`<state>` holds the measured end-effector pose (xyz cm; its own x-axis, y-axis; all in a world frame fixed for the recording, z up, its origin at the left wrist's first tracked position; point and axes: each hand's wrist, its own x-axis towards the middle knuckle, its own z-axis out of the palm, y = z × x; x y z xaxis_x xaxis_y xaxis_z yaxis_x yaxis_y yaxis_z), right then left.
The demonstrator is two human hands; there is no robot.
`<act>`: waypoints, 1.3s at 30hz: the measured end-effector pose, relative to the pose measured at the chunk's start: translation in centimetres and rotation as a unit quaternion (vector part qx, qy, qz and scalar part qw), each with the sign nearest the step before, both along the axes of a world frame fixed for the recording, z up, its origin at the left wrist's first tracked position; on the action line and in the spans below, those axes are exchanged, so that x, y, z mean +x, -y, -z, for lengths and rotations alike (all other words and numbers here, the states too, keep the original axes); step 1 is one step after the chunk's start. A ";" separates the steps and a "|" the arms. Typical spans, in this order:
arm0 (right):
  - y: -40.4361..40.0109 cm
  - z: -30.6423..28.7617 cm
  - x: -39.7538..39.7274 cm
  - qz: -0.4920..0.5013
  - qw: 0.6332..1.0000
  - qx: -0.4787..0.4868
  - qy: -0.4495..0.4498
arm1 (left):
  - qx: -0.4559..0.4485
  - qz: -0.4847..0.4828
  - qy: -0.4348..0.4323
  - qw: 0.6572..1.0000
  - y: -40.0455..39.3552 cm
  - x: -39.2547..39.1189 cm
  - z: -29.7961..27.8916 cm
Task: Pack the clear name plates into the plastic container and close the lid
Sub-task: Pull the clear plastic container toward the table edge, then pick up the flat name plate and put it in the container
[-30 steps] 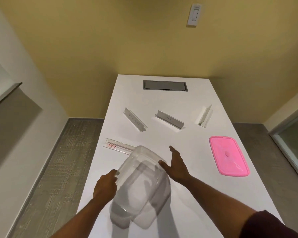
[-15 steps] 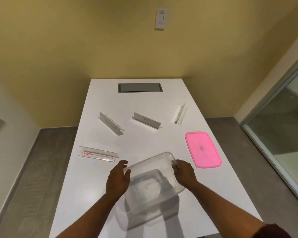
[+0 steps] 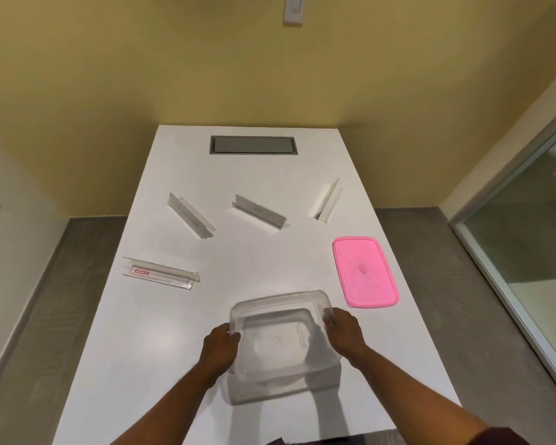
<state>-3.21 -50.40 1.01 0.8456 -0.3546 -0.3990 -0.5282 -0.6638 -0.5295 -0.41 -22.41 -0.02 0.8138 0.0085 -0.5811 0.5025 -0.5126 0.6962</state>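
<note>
An empty clear plastic container is held open side up just above the near part of the white table. My left hand grips its left rim and my right hand grips its right rim. Its pink lid lies flat to the right. Several clear name plates lie apart on the table: one with a red label at the left, one farther back, one in the middle, and one at the back right.
A grey cable hatch is set into the far end of the table, against a yellow wall. A glass partition stands at the right. Grey floor runs along both long sides of the table.
The container has turned from tilted on its side to open side up. My right hand went from spread beside it to gripping its right rim. The camera view swung to the right.
</note>
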 end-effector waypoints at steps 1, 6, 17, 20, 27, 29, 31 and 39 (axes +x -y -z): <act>0.3 0.0 0.1 -0.010 1.000 0.004 -0.007 | 0.007 -0.001 0.001 1.000 0.2 0.0 0.2; 1.2 0.3 0.0 -0.042 0.998 0.025 -0.035 | 0.026 -0.003 -0.004 1.000 0.9 0.0 0.9; 3.0 1.0 0.8 -0.048 0.992 0.080 -0.082 | 0.075 0.013 0.011 0.997 2.2 0.7 1.4; 3.3 1.3 1.0 -0.053 0.991 0.081 -0.092 | 0.072 0.010 0.010 0.997 2.3 1.0 1.7; 3.6 1.8 1.4 -0.058 0.991 0.073 -0.094 | 0.062 0.011 0.003 0.998 2.3 1.1 1.8; 3.7 2.0 1.4 -0.047 0.992 0.076 -0.094 | 0.061 0.018 0.004 0.998 2.2 1.2 1.8; 3.8 2.0 1.4 -0.036 0.992 0.081 -0.095 | 0.059 0.021 -0.005 0.998 2.0 1.4 1.8; 3.7 0.0 4.0 -0.002 1.000 0.006 -0.027 | 0.029 -0.008 -0.027 0.999 -0.2 3.0 1.6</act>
<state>0.83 -54.09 1.03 0.8241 -0.3460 -0.4486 -0.5535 -0.6603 -0.5075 2.63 -22.21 -1.58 0.7810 0.0558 -0.6220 0.5468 -0.5424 0.6379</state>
